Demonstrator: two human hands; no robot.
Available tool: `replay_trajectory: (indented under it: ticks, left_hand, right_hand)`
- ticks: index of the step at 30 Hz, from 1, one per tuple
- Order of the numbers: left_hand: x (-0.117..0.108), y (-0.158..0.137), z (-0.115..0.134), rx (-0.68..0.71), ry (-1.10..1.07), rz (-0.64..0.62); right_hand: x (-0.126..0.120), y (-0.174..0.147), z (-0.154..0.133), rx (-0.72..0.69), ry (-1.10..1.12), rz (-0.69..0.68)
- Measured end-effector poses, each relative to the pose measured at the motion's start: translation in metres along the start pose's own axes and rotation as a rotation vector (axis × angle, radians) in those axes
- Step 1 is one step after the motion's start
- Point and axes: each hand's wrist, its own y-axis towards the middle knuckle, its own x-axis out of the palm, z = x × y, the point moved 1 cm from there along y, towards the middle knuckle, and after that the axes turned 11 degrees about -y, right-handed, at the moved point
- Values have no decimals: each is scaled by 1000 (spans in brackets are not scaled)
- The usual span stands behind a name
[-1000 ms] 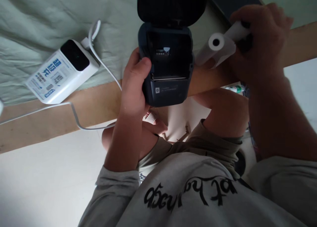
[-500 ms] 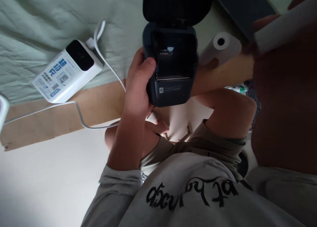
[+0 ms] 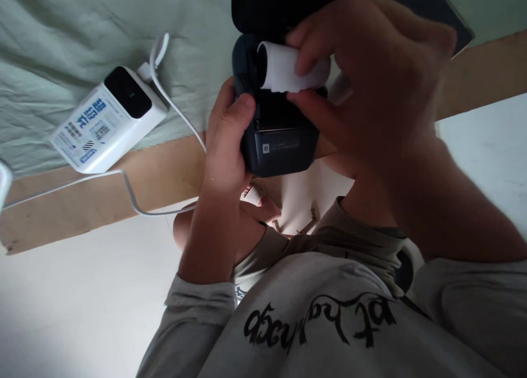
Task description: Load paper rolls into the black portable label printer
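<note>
My left hand (image 3: 230, 133) is closed round the left side of a dark blue portable label printer (image 3: 284, 153), thumb on its edge. The printer's black lid (image 3: 280, 7) stands raised at the far end. Between the thumb and fingers of my right hand (image 3: 370, 81) is a small white paper roll (image 3: 284, 67), held sideways over the printer's open compartment. The roll's left end shows a dark hollow core. My right fingers cover its right part, and whether it touches the compartment floor cannot be seen.
A white power bank (image 3: 107, 122) with a black display lies on the green cloth (image 3: 82, 26) to the left. Its white cable (image 3: 135, 194) runs over the wooden edge (image 3: 173, 166). A dark flat panel (image 3: 420, 15) lies at the back right. My legs are below.
My right hand has come in from the right with the paper roll and is now over the printer compartment. The standing roll at right is now hidden behind that hand. My left hand keeps its hold.
</note>
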Motion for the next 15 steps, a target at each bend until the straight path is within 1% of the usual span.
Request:
replay_trajectory:
  ticks: [4, 5, 8, 11, 14, 15]
  left_hand:
    - [1, 0, 0, -17, -29, -38]
    - [1, -1, 1, -17, -37, -23]
    - [5, -3, 4, -26, -22, 27]
    - [8, -6, 8, -36, 16, 4]
    - [8, -7, 7, -14, 66, -39]
    - [6, -5, 6, 5, 92, -35]
  right_hand:
    - [5, 1, -1, -3, -39, -16]
    - [6, 0, -1, -6, -41, -4]
    - [6, -5, -3, -33, -41, 89]
    - [5, -15, -6, -69, -29, 195]
    - [6, -23, -8, -120, 16, 213]
    - [6, -26, -8, -148, 36, 211]
